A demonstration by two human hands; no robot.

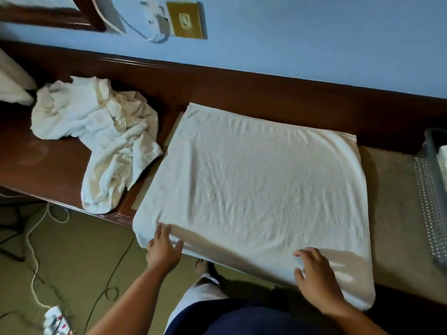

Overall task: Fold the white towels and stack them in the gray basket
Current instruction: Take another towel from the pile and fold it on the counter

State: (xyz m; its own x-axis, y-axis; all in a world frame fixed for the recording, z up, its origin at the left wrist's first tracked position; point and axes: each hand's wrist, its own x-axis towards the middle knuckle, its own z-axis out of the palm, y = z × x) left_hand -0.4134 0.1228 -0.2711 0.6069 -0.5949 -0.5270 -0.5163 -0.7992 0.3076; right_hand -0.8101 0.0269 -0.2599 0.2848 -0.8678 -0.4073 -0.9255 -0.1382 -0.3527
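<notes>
A white towel (254, 189) lies spread flat and folded over on the wooden bench, its near edge hanging slightly over the front. My left hand (164, 250) touches the towel's near left corner with fingers spread. My right hand (314, 276) rests on the near right part of the towel, fingers loosely bent on the cloth. A crumpled heap of white towels (96, 134) lies to the left on the dark wood. The gray basket (433, 199) stands at the right edge of the view, only partly visible, with something white inside.
A dark wooden backboard (266, 93) runs along the blue wall behind the bench. Cables (33, 250) and a power strip (56, 320) lie on the floor at the lower left. A wall socket (186, 20) with a plug sits above.
</notes>
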